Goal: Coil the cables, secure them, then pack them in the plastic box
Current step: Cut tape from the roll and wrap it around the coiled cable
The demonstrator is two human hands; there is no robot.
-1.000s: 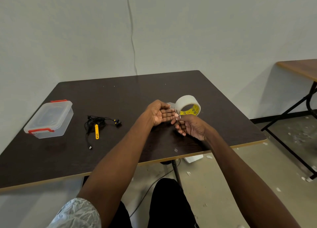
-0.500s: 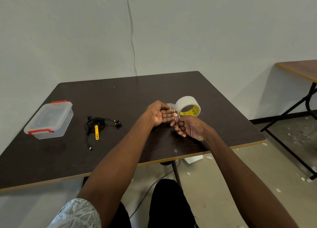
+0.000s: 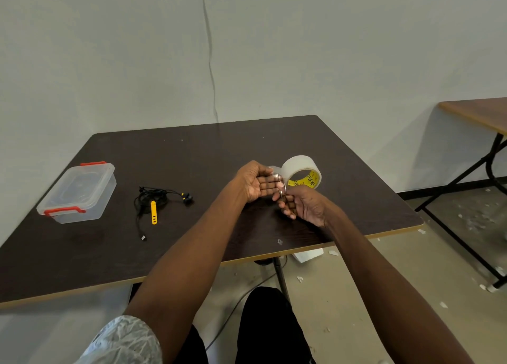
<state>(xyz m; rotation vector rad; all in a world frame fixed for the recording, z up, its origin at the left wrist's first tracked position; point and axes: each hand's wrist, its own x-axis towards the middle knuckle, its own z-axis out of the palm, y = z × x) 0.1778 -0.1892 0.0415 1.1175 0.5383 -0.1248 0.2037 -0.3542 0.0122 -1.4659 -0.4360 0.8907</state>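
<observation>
Cables lie bundled at ten o'clock beside the closed plastic box. Both hands work the tape roll at centre: left hand pinches the tape's free end, right hand seemingly grips small scissors. Securing step; next, a clean cut.

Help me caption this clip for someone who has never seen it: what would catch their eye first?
First, the two hands meeting over the dark table: the left hand and right hand work a strip off the roll of tape, which stands just behind them. Next, at the table's left, the clear plastic box with red clips, lid on, and beside it a tangle of black cables with a yellow tie, untouched.
</observation>
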